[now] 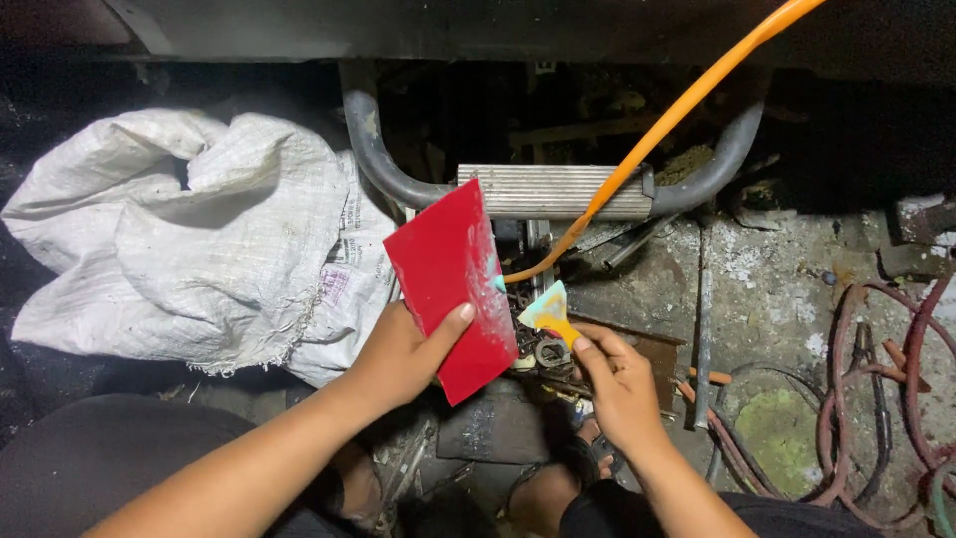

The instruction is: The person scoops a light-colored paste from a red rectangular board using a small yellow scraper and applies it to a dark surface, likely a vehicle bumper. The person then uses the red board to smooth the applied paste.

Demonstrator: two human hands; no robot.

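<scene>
At the far left a crumpled white woven sack point(189, 229) lies on the floor, its left side running into darkness where nothing can be made out. Your dark-clad knee fills the near left corner, cut off by the frame.

Your left hand point(403, 354) comes in from the near left, forearm angled up toward the middle. It is clamped on a red flat card point(453, 284) — thumb laid across the front face, the other fingers hidden behind it. The card stands tilted, its near corner pointing down, and there is a pale smear along its right edge.

Just right of the card, your right hand point(617, 384) is pinched shut on the handle of a small yellow scraper point(549, 311), whose blade carries a bluish-white paste. The scraper sits just beside the card's right edge; you cannot tell whether they touch. Your wrist bends inward, forearm running off the near edge.

Behind both hands, a ribbed metal step point(553, 191) spans a curved grey pipe frame point(373, 139), and the space under the dark body above it is too shadowed to read. An orange hose point(687, 105) crosses from the far right corner down behind the card.

To the right, the stained concrete floor point(767, 279) holds reddish coiled cables point(876, 399) — partly cut off at the right edge.
</scene>
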